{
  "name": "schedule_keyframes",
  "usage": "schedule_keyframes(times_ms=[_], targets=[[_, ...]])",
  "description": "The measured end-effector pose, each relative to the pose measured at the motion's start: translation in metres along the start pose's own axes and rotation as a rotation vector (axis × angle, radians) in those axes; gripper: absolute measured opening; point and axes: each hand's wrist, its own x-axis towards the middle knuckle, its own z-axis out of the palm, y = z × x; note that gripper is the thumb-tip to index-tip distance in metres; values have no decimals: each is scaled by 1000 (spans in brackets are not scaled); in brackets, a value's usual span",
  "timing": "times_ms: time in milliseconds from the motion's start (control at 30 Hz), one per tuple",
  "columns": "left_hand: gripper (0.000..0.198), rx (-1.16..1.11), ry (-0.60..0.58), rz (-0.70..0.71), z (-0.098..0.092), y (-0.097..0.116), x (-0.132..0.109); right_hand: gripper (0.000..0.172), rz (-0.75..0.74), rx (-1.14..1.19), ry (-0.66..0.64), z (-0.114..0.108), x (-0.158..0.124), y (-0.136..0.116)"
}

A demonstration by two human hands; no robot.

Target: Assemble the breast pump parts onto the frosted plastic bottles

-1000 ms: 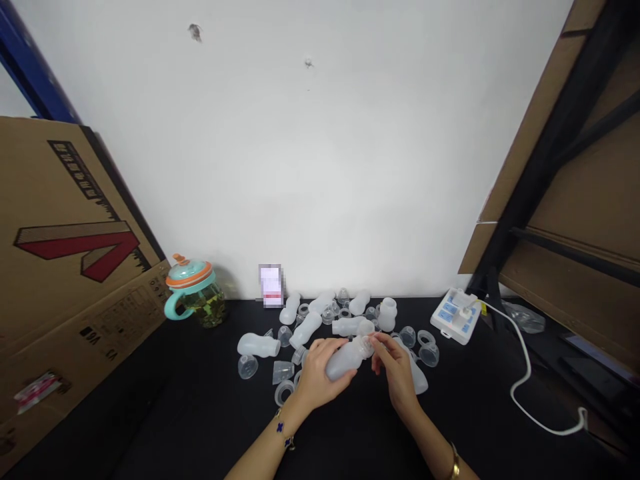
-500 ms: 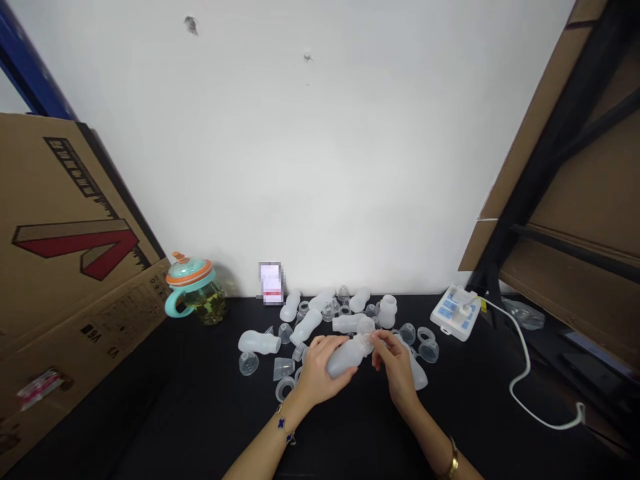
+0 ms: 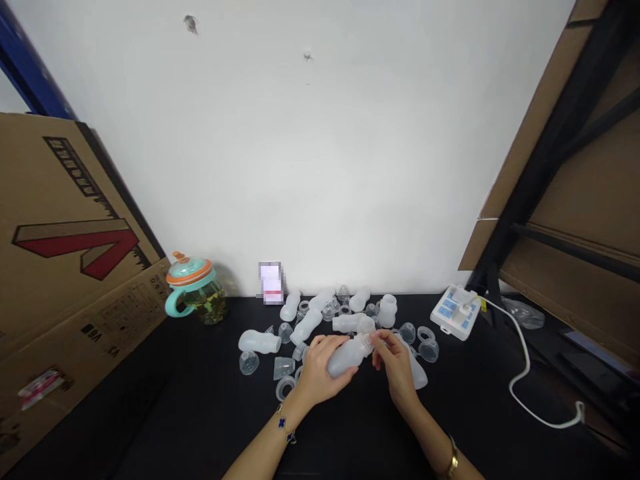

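Observation:
My left hand (image 3: 320,370) wraps round the body of a frosted white baby bottle (image 3: 345,359), which lies tilted with its neck toward the right. On that neck sits a clear collar ring (image 3: 367,343); the fingertips of my right hand (image 3: 393,363) pinch at its edge. Beyond the neck, another bottle (image 3: 350,323) lies on its side. Partly behind my right hand is one more frosted bottle (image 3: 418,373). Left of my left hand are a clear cup-shaped cover (image 3: 284,367), a collar ring (image 3: 285,388) and a clear dome cap (image 3: 249,363).
Several more bottles, rings and caps lie scattered over the black table (image 3: 200,413). A teal-lidded glass teapot (image 3: 200,290) stands at the left by a cardboard box (image 3: 75,267). At the right are a white plastic case (image 3: 455,312) and a white cable (image 3: 520,373). A white wall (image 3: 350,167) closes the back.
Both hands stay almost in place, with the bottle still in my left hand. My right hand and the bottle have shifted very slightly to the right.

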Motion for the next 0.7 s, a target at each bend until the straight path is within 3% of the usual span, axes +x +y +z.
schedule_keyframes(times_ms=[533, 700], targets=[[45, 3, 19, 37, 2, -2, -1, 39, -10, -8, 6, 0, 1, 3], [43, 10, 48, -15, 2, -4, -2, 39, -31, 44, 30, 1, 2, 4]])
